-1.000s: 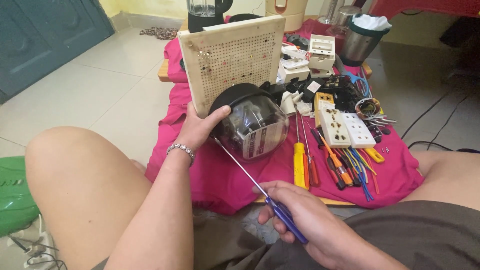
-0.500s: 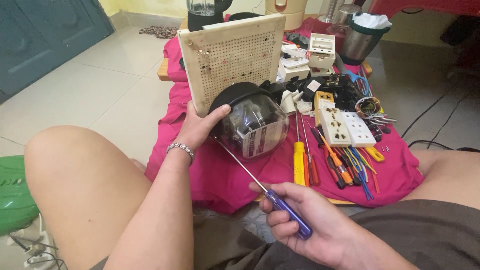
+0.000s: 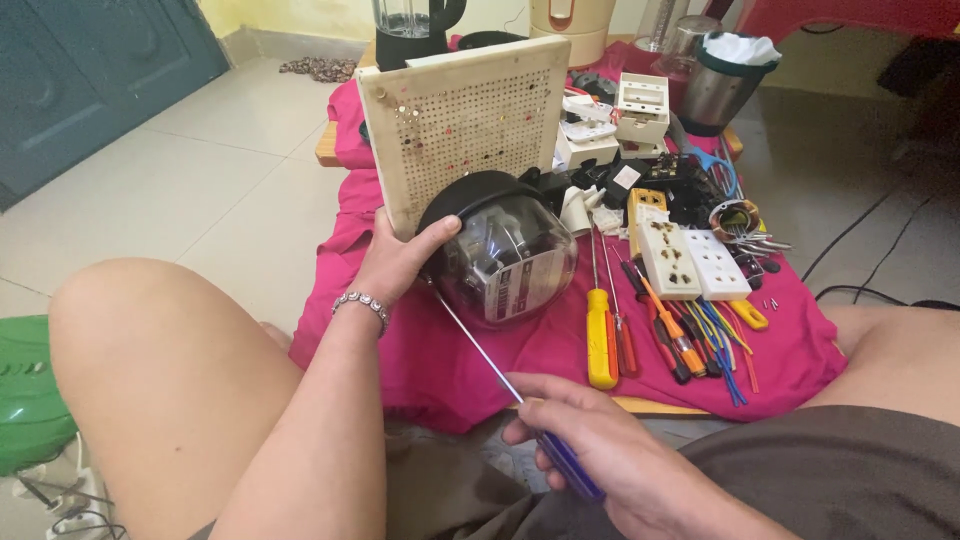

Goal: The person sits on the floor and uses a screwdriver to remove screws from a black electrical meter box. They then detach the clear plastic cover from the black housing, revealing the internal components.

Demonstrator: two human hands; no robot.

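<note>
Left hand [image 3: 400, 262]: fingers curled on the electric meter [image 3: 500, 245], held tilted at the pink cloth's [image 3: 420, 360] left-centre, against the perforated board [image 3: 465, 125]. Right hand [image 3: 610, 455]: fingers wrapped round the blue-handled screwdriver [image 3: 510, 385], tip set at meter's lower left. Yellow screwdriver [image 3: 600, 335] noted nr front edge.
</note>
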